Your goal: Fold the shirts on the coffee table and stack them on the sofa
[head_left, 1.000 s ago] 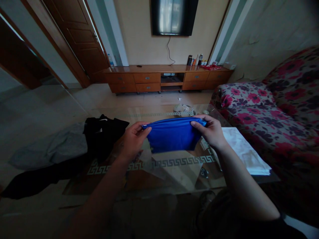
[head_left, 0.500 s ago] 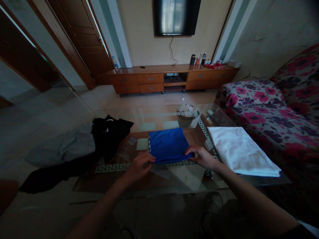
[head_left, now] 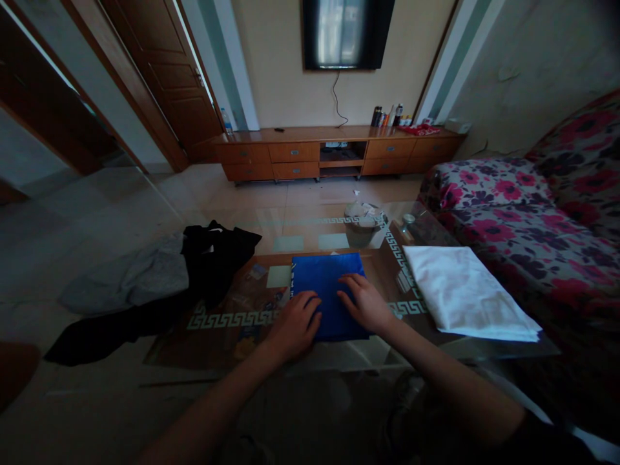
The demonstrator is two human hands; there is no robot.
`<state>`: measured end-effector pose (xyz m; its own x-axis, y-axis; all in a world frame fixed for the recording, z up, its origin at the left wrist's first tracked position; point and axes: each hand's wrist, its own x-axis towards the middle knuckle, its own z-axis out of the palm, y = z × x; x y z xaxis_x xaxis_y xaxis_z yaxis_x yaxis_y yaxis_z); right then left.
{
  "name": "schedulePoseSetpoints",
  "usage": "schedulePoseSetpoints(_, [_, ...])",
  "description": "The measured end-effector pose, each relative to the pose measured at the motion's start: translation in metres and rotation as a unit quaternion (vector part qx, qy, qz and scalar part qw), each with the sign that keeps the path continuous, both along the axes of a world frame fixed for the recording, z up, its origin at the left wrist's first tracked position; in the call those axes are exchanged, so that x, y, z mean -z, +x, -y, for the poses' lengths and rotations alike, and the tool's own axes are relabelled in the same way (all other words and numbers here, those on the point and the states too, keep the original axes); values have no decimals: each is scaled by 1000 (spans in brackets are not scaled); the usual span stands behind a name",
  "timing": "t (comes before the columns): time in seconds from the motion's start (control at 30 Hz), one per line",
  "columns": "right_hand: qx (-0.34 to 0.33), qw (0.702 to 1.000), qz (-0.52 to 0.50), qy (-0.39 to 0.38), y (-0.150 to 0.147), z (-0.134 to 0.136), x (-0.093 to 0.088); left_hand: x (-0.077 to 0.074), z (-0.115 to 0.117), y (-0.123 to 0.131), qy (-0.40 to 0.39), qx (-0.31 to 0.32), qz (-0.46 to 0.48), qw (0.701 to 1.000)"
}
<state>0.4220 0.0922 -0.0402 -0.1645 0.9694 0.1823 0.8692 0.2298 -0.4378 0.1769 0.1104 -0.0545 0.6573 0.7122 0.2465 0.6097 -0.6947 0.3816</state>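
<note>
A folded blue cloth (head_left: 327, 274) lies flat on the glass coffee table (head_left: 339, 358) in front of me. My left hand (head_left: 294, 323) rests palm down on its near left part, fingers stretched out. My right hand (head_left: 365, 302) lies flat on its near right part, fingers spread. Neither hand grips anything. A folded white cloth (head_left: 465, 292) sits on the table to the right of the blue one.
Black clothing (head_left: 213, 258) and a grey garment (head_left: 130, 278) are heaped on the table's left side. A flowered sofa (head_left: 527, 213) stands at the right. A wooden TV cabinet (head_left: 334, 152) with bottles and a wall screen (head_left: 346, 32) are at the far wall.
The blue cloth was held up by both hands, then laid on the table and folded toward me. Both hands have let go of its edge and now press flat on it.
</note>
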Motion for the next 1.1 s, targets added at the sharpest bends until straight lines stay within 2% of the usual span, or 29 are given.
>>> schedulePoseSetpoints(0.07, [4,999,49,-5,-11,-3,13,10,-3,10,14,-6,-36,999])
schedulePoseSetpoints(0.17, [23,995,99,-26,-18,3,34,24,-6,10,13,-5,-83,996])
schedulePoseSetpoints(0.27, [38,994,100,-30,-19,11,50,34,-7,3,7,-5,-95,995])
schedulePoseSetpoints(0.33, [37,995,94,-25,-19,15,55,37,-8,0,5,-1,-96,995])
schedulePoseSetpoints(0.43, [50,996,70,-23,-15,12,50,37,-8,-1,-1,2,-100,995])
schedulePoseSetpoints(0.63, [196,981,2,-8,24,-7,26,20,1,-5,-14,3,-75,997])
schedulePoseSetpoints(0.73, [233,966,-66,-93,47,-14,22,10,14,-5,-26,42,-78,996])
schedulePoseSetpoints(0.8, [261,934,-141,-199,57,-17,21,6,21,-4,-37,68,-83,993])
schedulePoseSetpoints(0.87, [277,899,-204,-270,61,-18,21,5,27,-2,-47,88,-81,992])
schedulePoseSetpoints(0.97, [268,877,-252,-309,59,-19,20,8,31,0,-53,108,-76,990])
schedulePoseSetpoints(1.1, [233,871,-274,-334,49,-18,17,15,35,1,-57,130,-87,986])
